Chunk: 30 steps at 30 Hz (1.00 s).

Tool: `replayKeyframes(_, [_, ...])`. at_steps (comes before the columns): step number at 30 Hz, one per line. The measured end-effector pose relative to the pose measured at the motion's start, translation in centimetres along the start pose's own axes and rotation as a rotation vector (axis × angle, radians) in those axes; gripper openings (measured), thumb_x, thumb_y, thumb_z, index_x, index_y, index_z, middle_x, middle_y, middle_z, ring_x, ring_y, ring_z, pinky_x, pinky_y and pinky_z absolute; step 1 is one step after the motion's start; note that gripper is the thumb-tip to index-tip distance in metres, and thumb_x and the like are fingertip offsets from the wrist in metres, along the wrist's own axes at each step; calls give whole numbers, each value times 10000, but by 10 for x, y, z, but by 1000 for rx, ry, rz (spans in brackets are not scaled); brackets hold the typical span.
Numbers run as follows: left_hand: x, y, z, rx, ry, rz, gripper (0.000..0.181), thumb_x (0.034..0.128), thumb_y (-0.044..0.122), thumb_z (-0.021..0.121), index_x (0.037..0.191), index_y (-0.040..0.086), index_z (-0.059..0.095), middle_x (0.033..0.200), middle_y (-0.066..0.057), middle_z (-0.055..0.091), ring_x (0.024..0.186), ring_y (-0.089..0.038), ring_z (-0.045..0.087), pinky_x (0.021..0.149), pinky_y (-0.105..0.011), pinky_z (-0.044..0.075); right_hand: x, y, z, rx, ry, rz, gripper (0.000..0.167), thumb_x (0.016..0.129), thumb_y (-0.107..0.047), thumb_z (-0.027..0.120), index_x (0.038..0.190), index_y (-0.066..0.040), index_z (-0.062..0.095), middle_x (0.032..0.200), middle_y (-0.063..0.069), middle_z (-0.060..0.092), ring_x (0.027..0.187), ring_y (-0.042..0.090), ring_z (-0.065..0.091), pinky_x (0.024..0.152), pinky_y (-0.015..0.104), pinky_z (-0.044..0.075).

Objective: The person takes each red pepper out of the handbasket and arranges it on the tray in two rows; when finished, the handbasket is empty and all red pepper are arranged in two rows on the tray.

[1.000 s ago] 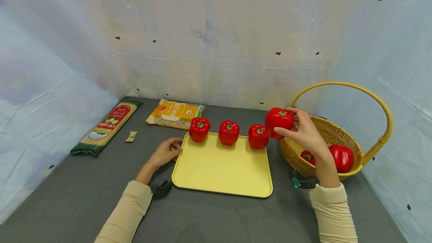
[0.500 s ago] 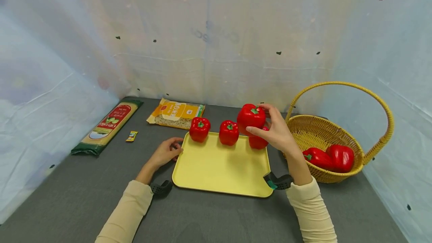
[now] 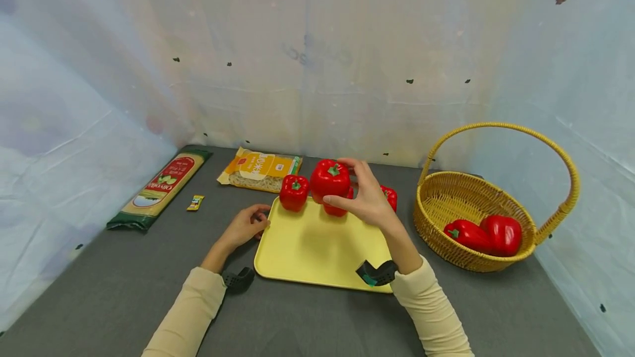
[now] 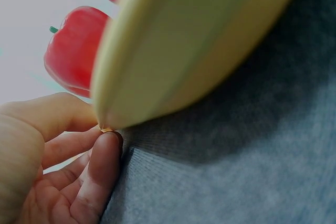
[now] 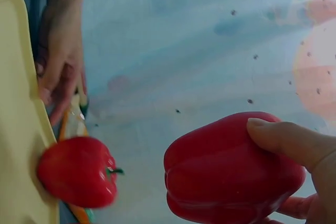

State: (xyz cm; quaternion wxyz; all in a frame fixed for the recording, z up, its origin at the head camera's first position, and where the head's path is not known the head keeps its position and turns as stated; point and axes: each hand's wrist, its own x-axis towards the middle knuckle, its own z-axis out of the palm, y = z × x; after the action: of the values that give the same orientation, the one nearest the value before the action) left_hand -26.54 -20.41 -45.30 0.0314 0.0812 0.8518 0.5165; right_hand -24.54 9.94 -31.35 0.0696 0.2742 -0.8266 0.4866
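Note:
My right hand [image 3: 366, 197] holds a red bell pepper [image 3: 329, 180] between thumb and fingers, raised over the back of the yellow tray [image 3: 307, 252]. In the right wrist view the held bell pepper [image 5: 226, 171] lies sideways across the picture. On the tray's back edge sit three more red peppers: the left one [image 3: 294, 193] shows fully, the middle one [image 3: 335, 211] is mostly hidden behind the held pepper, and the right one [image 3: 389, 197] is partly covered by my hand. My left hand [image 3: 246, 222] pinches the tray's left rim, thumb and index finger meeting there in the left wrist view.
A yellow wicker basket [image 3: 431, 230] with a tall handle stands at the right, holding two red peppers [image 3: 502, 234]. Behind the tray lies a bag of pasta [image 3: 263, 171]. Farther left are a long green-ended packet [image 3: 161, 187] and a small yellow sachet [image 3: 195, 203].
My right hand has carried the pepper leftward from beside the basket, past the right tray pepper, to above the middle one. My left hand stays at the tray's rim.

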Motion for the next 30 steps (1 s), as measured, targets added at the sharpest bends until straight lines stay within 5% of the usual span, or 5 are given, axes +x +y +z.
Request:
replayKeyframes(19, [0, 0, 0, -3, -1, 5, 403, 901, 73, 586, 1278, -29, 488, 858, -111, 554, 607, -181, 542, 546, -299, 502, 3, 12, 66, -52, -131, 93, 764, 719, -236, 811, 1334, -70, 390, 1251, 103, 415, 1109, 238, 475, 827, 374, 515])
replayKeyframes(30, [1, -2, 0, -1, -10, 16, 401, 900, 69, 585, 1276, -30, 487, 868, -114, 560, 611, -181, 547, 556, -295, 509, 0, 22, 88, -229, -184, 94, 761, 703, -362, 807, 1308, -83, 441, 1191, 101, 470, 1024, 204, 490, 847, 379, 482])
